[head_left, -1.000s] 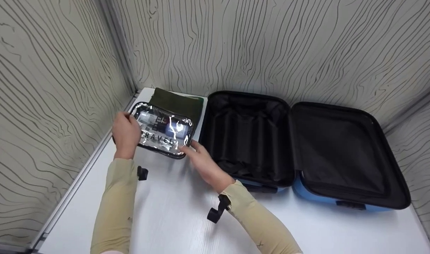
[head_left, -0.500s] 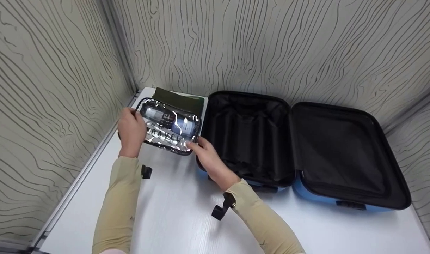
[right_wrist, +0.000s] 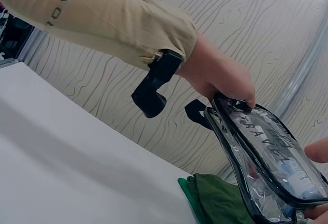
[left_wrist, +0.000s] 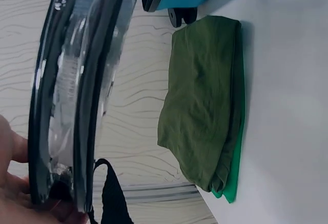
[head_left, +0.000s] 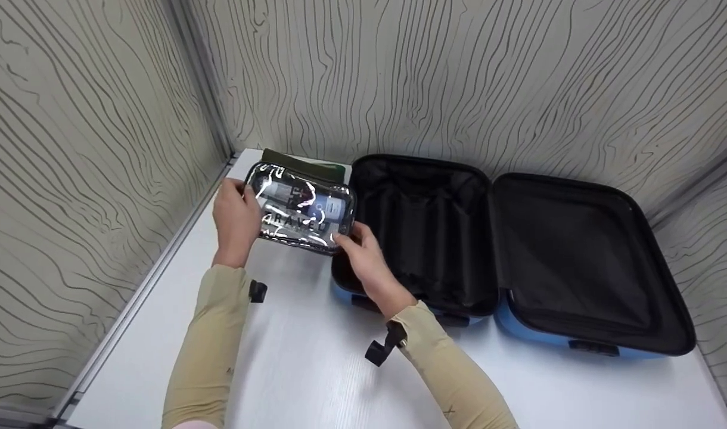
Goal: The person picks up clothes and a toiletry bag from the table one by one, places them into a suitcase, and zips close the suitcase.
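Note:
In the head view a clear travel pouch (head_left: 298,208) with black trim and lettering is held up between both hands. My left hand (head_left: 237,217) grips its left end. My right hand (head_left: 366,256) pinches its lower right corner, thumb on the clear front. Through the plastic a blue-and-white item shows; its kind is unclear. In the left wrist view the pouch (left_wrist: 72,96) appears edge-on, raised off the table, with left fingers (left_wrist: 20,198) under its end. The right wrist view shows the left hand (right_wrist: 225,75) on the far end of the pouch.
Behind the pouch lies a folded olive-green cloth (left_wrist: 202,96) with a bright green layer (left_wrist: 236,175) beneath. To the right an open blue suitcase (head_left: 423,238) with black lining lies on the white table (head_left: 304,369), its other half (head_left: 578,256) opened rightward. Patterned walls (head_left: 399,77) enclose the table.
Both hands have carried the pouch to the right and slightly toward the back, nearer the suitcase. It covers more of the green cloth in the head view. Cloth and suitcase stay put.

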Available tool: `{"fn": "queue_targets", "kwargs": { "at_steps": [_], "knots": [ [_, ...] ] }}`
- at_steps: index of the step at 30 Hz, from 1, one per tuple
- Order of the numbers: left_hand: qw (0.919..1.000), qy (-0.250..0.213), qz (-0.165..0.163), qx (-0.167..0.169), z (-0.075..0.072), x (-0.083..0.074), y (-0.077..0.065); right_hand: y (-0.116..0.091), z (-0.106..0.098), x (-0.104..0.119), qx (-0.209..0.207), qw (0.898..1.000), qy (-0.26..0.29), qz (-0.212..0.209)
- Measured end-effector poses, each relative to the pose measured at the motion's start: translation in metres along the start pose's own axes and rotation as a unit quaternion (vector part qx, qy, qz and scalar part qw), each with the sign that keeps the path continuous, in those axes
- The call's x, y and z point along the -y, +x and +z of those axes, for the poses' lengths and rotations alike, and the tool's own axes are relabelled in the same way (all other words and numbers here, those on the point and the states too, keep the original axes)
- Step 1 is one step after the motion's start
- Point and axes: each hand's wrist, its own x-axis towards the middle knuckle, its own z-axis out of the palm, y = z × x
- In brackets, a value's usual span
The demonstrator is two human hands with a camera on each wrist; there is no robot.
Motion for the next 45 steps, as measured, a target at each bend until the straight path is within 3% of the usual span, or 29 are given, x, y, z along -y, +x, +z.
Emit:
{"fn": "queue_targets", "kwargs": {
  "at_steps": [6, 29, 45],
  "knots": [
    [0.9999, -0.003, 0.012, 0.012, 0.006, -0.007, -0.003, 0.004, -0.008, -0.002, -0.029, 0.999, 0.012, 0.001],
    [0.9980, -0.007, 0.026, 0.056, 0.022, -0.021, -0.015, 0.012, -0.039, -0.005, -0.063, 0.998, 0.014, 0.006],
    [0.9968, -0.017, 0.027, 0.073, 0.031, -0.027, -0.020, 0.018, -0.054, -0.007, -0.097, 0.995, 0.010, -0.023]
  ]
}}
